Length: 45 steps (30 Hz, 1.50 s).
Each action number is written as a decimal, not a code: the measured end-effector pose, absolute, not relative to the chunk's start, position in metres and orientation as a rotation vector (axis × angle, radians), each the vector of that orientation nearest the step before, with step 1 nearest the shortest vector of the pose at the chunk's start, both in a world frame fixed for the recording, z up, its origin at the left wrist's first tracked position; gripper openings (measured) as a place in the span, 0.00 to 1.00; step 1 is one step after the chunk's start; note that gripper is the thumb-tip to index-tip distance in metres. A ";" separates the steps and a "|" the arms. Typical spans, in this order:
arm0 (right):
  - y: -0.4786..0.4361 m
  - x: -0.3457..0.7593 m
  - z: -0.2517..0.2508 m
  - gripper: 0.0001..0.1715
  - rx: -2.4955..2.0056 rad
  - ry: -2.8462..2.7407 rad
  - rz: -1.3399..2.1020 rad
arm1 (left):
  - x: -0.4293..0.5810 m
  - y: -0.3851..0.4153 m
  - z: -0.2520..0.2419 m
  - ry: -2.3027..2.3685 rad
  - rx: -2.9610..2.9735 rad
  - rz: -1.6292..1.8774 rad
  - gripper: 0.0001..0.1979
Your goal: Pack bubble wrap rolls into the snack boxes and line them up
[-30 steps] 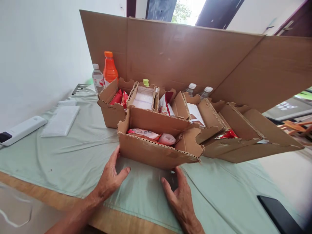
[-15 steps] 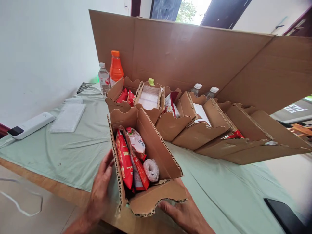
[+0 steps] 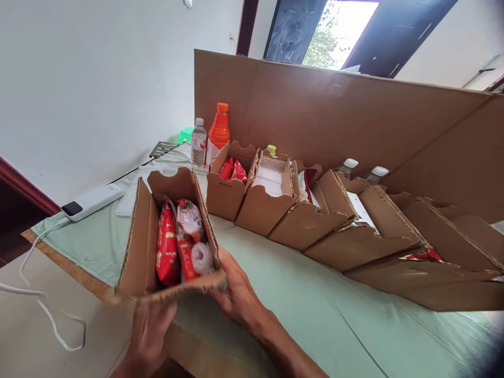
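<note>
An open cardboard box (image 3: pixel 136 247) is held up near the table's front edge, tilted toward me. Inside it lie a red packet (image 3: pixel 167 244), a red and white packet (image 3: pixel 189 219) and a roll of clear bubble wrap (image 3: pixel 202 258). My right hand (image 3: pixel 238 289) grips the box at its right side and near corner, fingers partly hidden behind the cardboard. Under the box's near edge is my left hand (image 3: pixel 151 325), blurred, its fingertips hidden by the box, which it supports from below.
Several cardboard boxes (image 3: pixel 268 207) with goods stand in a slanting row before a tall cardboard panel (image 3: pixel 295 105). Behind them are an orange bottle (image 3: pixel 219 128) and clear bottles (image 3: pixel 199 142). A white device (image 3: pixel 96 200) with a cable (image 3: pixel 51 315) lies at left.
The held box has moved left, away from the row, and turned. My left hand has gone from its left side to beneath its near edge. The view has shifted left.
</note>
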State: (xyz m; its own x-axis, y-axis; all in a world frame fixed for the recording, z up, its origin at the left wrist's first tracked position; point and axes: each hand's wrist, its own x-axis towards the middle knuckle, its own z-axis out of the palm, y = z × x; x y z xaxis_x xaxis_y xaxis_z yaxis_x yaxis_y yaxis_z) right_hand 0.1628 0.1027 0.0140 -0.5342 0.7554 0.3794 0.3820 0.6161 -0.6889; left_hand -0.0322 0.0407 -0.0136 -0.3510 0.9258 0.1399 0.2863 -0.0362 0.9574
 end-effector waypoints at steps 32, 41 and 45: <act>0.174 0.106 -0.042 0.26 -1.184 -2.024 0.596 | -0.053 0.244 0.079 1.831 1.781 1.780 0.15; 0.173 0.106 -0.038 0.23 -1.198 -2.042 0.611 | -0.071 0.247 0.076 1.710 1.829 1.837 0.04; 0.173 0.107 -0.035 0.22 -1.204 -2.051 0.627 | -0.069 0.252 0.072 1.740 1.797 1.843 0.05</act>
State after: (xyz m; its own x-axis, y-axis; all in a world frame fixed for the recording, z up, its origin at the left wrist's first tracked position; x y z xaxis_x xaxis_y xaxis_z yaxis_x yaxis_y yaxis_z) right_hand 0.1066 0.1727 -0.0349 -0.3508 0.8859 0.3035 0.5647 0.4587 -0.6861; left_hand -0.0690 0.2519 0.0716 -0.3303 0.6681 0.6667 0.6271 -0.3726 0.6841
